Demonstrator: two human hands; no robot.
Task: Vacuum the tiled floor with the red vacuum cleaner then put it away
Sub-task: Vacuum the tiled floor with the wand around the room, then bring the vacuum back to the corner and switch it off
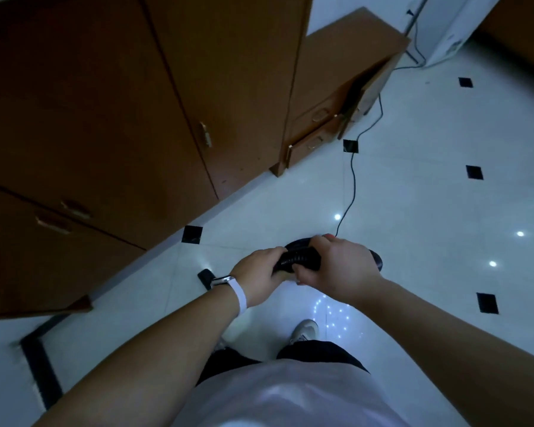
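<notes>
Hose (296, 259) gripped by our left hand (259, 268) and right hand (342, 266), fingers (276, 252) curled round it; cord (354, 183) trailing beyond the fingers could snag and trip us.

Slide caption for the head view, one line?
Left hand and right hand grip the black ribbed hose above tiled floor, cord trailing past low cabinet.
</notes>
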